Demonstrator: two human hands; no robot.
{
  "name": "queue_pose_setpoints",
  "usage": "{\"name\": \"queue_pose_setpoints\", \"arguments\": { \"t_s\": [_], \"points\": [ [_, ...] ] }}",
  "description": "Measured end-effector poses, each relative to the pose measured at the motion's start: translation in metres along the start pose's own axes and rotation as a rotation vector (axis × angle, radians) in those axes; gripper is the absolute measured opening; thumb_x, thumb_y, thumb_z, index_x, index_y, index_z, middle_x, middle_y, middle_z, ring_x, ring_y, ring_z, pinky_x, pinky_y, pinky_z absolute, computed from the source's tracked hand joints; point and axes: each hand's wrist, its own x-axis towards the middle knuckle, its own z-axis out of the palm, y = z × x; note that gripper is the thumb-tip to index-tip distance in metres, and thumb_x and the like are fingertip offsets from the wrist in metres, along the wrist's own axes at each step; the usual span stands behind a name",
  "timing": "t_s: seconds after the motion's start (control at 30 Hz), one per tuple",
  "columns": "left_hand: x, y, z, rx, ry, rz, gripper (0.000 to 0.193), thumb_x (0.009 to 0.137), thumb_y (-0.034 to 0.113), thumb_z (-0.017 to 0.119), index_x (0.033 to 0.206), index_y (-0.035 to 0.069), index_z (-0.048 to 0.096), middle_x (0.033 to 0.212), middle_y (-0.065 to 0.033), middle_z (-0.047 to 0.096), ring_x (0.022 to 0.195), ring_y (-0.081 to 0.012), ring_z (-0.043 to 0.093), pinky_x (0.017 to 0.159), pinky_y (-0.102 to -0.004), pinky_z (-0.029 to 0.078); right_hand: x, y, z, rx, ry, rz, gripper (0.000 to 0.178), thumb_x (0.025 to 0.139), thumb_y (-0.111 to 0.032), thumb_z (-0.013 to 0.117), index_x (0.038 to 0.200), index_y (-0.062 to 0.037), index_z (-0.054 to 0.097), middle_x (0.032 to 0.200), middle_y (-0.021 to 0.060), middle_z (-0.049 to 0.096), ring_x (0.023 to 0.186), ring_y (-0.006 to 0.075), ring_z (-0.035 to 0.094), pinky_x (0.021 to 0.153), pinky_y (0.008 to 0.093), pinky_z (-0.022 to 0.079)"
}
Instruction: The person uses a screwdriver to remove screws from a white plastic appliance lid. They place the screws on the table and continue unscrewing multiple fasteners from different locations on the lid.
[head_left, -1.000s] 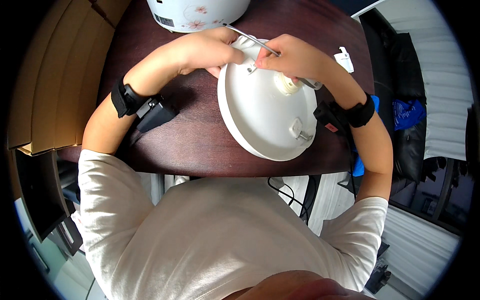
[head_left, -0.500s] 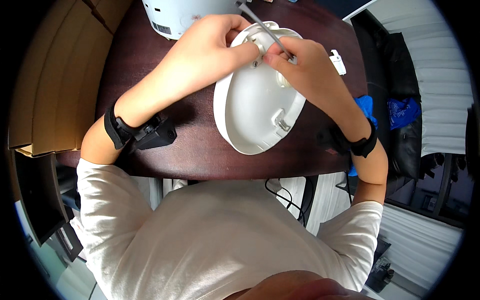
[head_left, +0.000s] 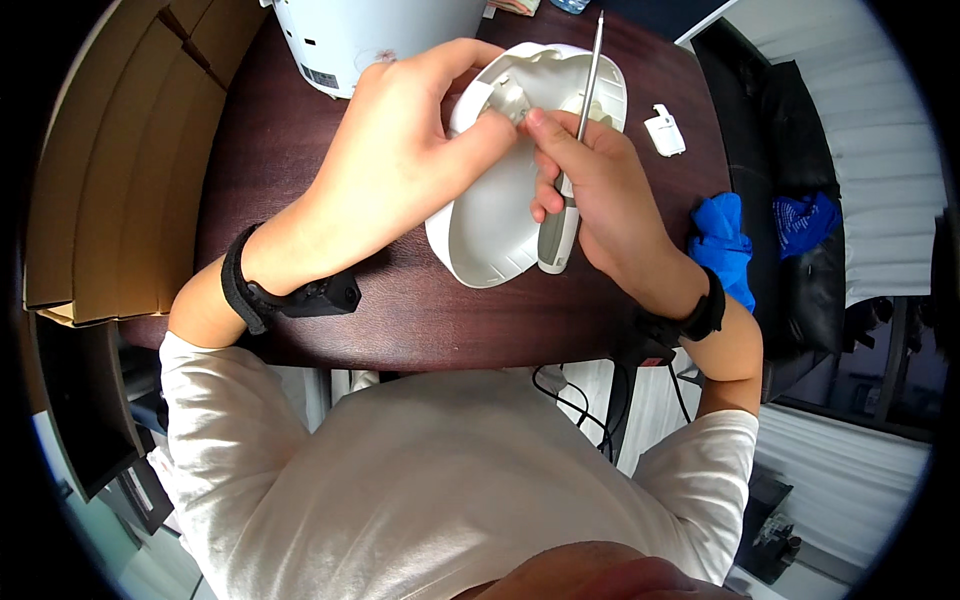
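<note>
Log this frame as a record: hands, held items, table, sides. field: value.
Left grip: closed on the rim of a white, shallow, rounded plastic cover
Right grip: holding a grey-handled screwdriver with a slim metal shaft
Screwdriver shaft: points away from the person
Right thumb tip: close to the left thumb, over the cover; contact unclear
Surface: dark reddish-brown table
On table, far side: large white rounded appliance with flower print
On table, right: small white plastic piece
Left side: brown cardboard boxes
</note>
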Motion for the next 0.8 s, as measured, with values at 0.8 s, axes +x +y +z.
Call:
{"name": "queue_pose_setpoints", "arguments": {
  "t_s": [0.8],
  "points": [
    [0.025, -0.056, -0.009, 0.108, 0.015, -0.088, 0.041, 0.094, 0.018, 0.051, 0.128, -0.005, 0.052, 0.099, -0.0113, 0.066, 0.088, -0.0122, 0.062, 0.080, -0.0248, 0.049, -0.020, 0.037, -0.114, -0.848, 0.035, -0.259, 0.019, 0.091, -0.019, 0.060, 0.091, -0.0002, 0.062, 0.061, 0.0022, 0.052, 0.049, 0.0075, 0.047, 0.048, 0.0256, 0.038]
  ]
}}
